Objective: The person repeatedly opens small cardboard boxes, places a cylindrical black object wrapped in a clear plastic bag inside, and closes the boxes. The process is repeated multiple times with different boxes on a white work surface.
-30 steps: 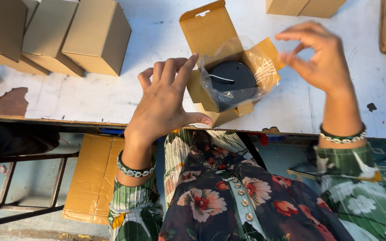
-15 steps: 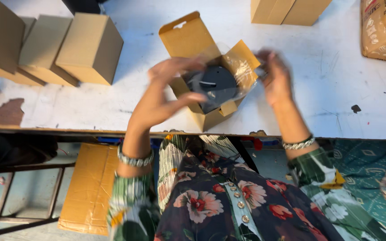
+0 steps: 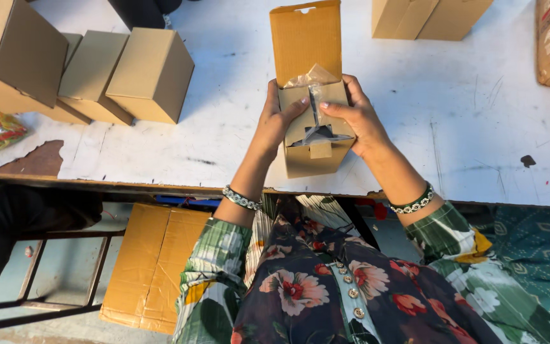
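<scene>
Your left hand (image 3: pixel 274 124) and right hand (image 3: pixel 358 118) both grip the small cardboard box (image 3: pixel 313 130) that stands near the front edge of the white table (image 3: pixel 453 127), just in front of your body. Your left fingers wrap the box's left wall, with the thumb pressing on the folded side flap; your right fingers close round its right wall, with the thumb tip pushing down on the crinkled clear plastic bag (image 3: pixel 314 79) that sticks out of the opening. Something dark sits inside the box under the plastic, too hidden to name. The box's lid flap (image 3: pixel 307 38) stands open, pointing toward the far edge of the table. A cluster of closed cardboard boxes (image 3: pixel 97 70) lies at the table's left side, well apart from your hands, and two more boxes (image 3: pixel 428 18) sit at the far edge to the right. A flattened cardboard sheet (image 3: pixel 151 264) lies on the floor below the table's front edge
</scene>
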